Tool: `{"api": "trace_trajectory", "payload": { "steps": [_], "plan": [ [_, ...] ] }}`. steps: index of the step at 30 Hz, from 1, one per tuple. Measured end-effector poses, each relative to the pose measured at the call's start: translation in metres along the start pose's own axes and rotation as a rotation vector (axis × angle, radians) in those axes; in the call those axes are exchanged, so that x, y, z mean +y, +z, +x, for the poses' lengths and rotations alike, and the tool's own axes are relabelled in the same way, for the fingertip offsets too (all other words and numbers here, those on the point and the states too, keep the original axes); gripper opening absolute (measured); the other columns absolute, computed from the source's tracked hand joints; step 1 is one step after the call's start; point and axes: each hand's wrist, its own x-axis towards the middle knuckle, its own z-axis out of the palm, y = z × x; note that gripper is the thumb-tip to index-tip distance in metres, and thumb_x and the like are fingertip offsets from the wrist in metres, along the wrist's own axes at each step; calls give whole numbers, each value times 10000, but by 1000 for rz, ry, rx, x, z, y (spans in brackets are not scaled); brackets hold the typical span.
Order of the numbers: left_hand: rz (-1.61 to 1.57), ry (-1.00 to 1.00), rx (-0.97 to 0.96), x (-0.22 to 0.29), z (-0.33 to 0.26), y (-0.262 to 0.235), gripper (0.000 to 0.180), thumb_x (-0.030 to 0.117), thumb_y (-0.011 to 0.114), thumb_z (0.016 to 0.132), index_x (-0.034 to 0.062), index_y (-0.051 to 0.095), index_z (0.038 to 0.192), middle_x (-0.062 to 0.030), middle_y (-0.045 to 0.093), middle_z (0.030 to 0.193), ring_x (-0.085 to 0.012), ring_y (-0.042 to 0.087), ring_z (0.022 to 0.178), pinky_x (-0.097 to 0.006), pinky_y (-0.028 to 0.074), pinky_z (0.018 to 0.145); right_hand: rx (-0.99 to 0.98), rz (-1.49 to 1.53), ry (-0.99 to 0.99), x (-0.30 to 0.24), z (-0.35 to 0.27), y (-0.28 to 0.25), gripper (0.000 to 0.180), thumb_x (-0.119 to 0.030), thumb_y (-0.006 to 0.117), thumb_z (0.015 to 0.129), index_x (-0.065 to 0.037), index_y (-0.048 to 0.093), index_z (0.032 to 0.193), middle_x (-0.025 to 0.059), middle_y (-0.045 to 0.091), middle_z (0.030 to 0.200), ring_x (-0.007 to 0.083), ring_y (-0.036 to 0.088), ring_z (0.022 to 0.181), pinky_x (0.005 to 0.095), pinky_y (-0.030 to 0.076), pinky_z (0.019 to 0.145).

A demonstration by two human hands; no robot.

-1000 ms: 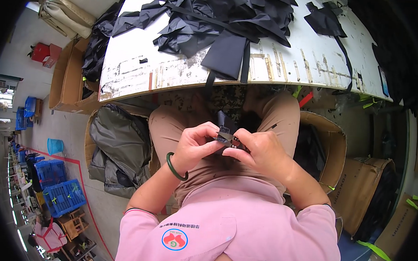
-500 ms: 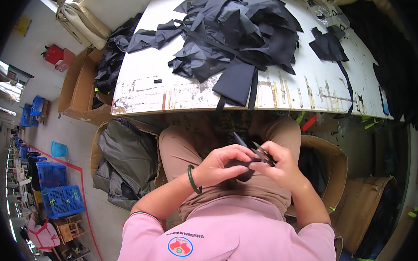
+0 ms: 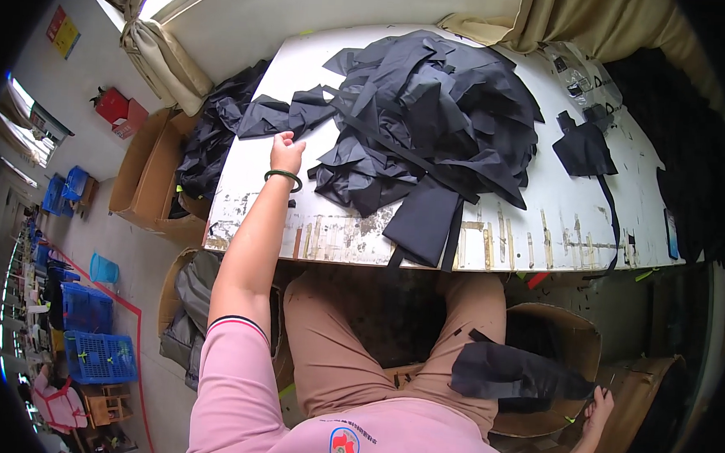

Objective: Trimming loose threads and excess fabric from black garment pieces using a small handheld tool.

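Head view showed the left hand (image 3: 286, 153) by a black cloth flap (image 3: 266, 117) on the white desk (image 3: 337, 242), fingers curled; whether they gripped, one couldn't tell. Rightward lay a dark heap (image 3: 433, 124), then a black cloth piece (image 3: 510, 374) above a cardboard box (image 3: 532, 426), its end pinched by the right hand (image 3: 599, 407).

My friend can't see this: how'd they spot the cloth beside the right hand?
Find the white table. Below its near edge, by the right thigh, a black cloth tapers toward the right hand. Unlike the piled cloths, it's off the table.
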Motion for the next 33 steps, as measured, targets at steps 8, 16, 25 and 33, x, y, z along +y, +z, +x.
{"api": "trace_trajectory", "payload": {
  "steps": [8,16,25,33],
  "plan": [
    [206,-54,61,-19,70,31,548,264,771,686,-4,594,1130,-192,663,1027,-288,649,943,-350,491,855,351,-815,-436,70,44,-3,243,-179,556,943,45,553,1038,154,627,924,234,601,853,359,468,816],
    [-155,532,38,93,-72,-15,174,25,656,784,36,627,956,54,466,633,-49,371,544,-228,336,493,-93,-194,-677,-108,-16,201,127,-140,515,970,-70,620,956,-48,527,764,26,418,626,173,324,522],
    [-233,733,-291,116,-343,-31,285,-68,664,736,44,635,997,-83,510,689,-187,495,523,-286,398,481,-815,25,-941,-185,-203,386,489,-126,763,773,-42,551,1206,94,681,983,100,591,694,223,466,605],
    [-873,-164,-1137,96,-413,-65,344,30,584,904,-5,519,1241,-64,625,957,-103,601,742,-231,486,713,-897,329,-659,-130,-179,331,111,12,650,846,-4,646,956,1,641,871,52,560,763,193,438,702]
  ]
}}
